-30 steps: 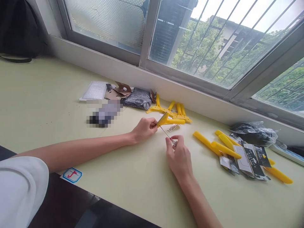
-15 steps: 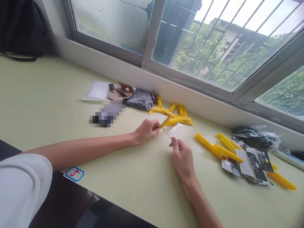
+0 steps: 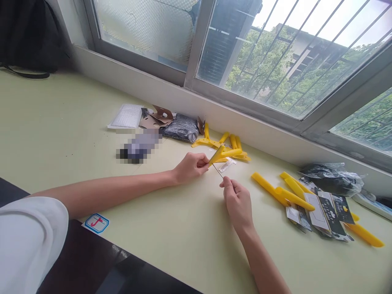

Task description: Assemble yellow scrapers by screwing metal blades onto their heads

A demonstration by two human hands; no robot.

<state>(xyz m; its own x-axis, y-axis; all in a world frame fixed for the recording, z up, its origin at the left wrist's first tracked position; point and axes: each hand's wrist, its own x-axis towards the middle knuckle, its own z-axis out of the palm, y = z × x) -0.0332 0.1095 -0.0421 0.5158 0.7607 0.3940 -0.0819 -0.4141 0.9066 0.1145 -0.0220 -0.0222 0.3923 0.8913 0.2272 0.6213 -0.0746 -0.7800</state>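
Note:
My left hand [image 3: 193, 166] is closed, pinching the lower end of a yellow plastic bracket [image 3: 229, 153] with tube-like arms, held up off the table. Closed in front of it, my right hand [image 3: 237, 201] grips a thin metal rod [image 3: 217, 170]. The rod's far tip meets the bracket near my left fingertips; its rear end is hidden in my palm. Behind the bracket lie several similar yellow brackets [image 3: 206, 141], partly covered by it. A small clear packet [image 3: 227, 164] rests on the table just beneath.
To the right lie loose yellow tubes [image 3: 269, 188] and black-and-white packaging cards [image 3: 329, 214]. A black item in clear plastic [image 3: 333, 177] sits by the wall. At the back are a plastic-wrapped dark package [image 3: 180, 128], torn cardboard [image 3: 156, 118] and a white pad [image 3: 126, 116].
The bracket has turned slightly in my left hand, its arm now pointing more to the right. My right hand and the rod have shifted a little to the right.

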